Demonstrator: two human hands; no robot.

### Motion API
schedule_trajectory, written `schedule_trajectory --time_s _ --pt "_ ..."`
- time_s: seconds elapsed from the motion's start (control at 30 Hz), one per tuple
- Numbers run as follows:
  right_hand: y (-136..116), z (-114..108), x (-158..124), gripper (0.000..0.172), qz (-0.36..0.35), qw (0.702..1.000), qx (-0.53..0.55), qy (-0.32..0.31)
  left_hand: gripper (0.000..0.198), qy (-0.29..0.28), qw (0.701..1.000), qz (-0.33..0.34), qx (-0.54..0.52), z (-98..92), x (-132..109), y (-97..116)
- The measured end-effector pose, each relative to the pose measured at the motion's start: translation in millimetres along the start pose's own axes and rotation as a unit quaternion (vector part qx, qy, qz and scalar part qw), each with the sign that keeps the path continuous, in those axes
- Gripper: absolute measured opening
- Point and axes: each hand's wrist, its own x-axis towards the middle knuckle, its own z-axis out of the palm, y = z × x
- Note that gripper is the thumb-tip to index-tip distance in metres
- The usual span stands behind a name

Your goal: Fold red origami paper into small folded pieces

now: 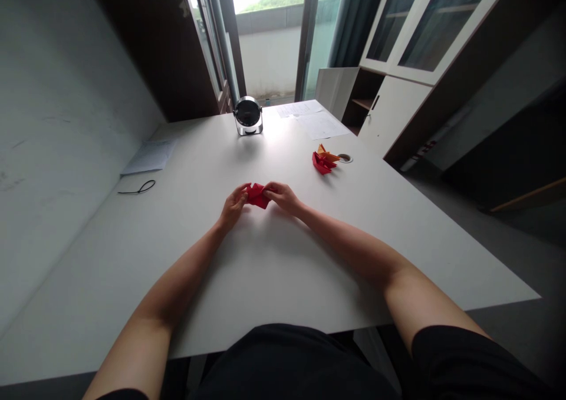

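A small folded piece of red paper (257, 196) is between my two hands, over the middle of the white table (283, 270). My left hand (234, 204) is closed on its left end, with the thumb along the near side. The fingers of my right hand (283, 197) pinch its right upper edge. Part of the paper is covered by the fingertips. Off to the right, several folded paper pieces (324, 160), red and orange, lie bunched together on the tabletop.
A round black device on a silver stand (248, 115) is at the far side. Paper sheets (321, 124) lie at the back right, and another paper stack (149, 156) by the left wall. A black cable tie (138, 188) lies left. A round table hole (345, 158) is beside the folded pieces.
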Motion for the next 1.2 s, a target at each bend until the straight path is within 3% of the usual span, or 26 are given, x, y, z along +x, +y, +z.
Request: schedule_trajectory --time_s 0.2,0.43,0.73,1.03,1.2 --pt "-1.4 1.2 -0.8 0.021 -0.012 1.000 -0.028 0.004 0.022 -0.037 0.999 0.033 0.002 -0.5 0.3 -4.1" --pt "-2.7 -0.2 0.9 0.025 -0.005 0.999 -0.024 0.026 0.036 -0.086 0.996 0.010 0.003 0.6 -1.4 -3.6" --pt "-6.8 3.4 -2.5 0.034 0.010 1.000 -0.011 -0.005 0.034 0.003 0.999 -0.022 0.039 0.2 -0.7 -6.2" --pt "-0.3 3.6 0.2 0.027 0.003 1.000 -0.020 -0.008 0.025 0.009 0.998 -0.011 0.065 1.1 -0.7 -11.5" --pt "6.2 2.8 2.6 0.025 -0.014 0.999 -0.040 -0.002 0.042 -0.008 0.996 -0.010 0.089 1.7 -0.6 -10.9"
